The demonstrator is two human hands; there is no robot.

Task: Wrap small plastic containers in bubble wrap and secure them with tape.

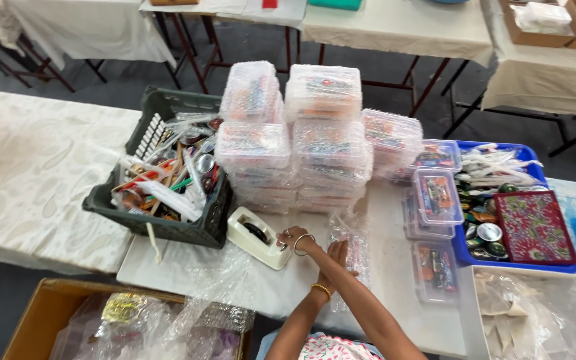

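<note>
My arms are crossed over the white table (395, 287). My right hand (290, 238), with a silver bangle, reaches left and pinches the tape end at a white tape dispenser (251, 233). My left hand (338, 257), with a gold bangle, lies on a bubble-wrapped packet (356, 243) and holds it down. Just behind the hands stand stacks of bubble-wrapped boxes (321, 133).
A dark crate (168, 110) of pens and small items stands at the left. Clear plastic boxes (437, 197) and a blue tray (465, 257) holding a red patterned box (535, 227) are at the right. A cardboard box (41, 313) with bubble wrap sits below left, and a white bin (473, 313) below right.
</note>
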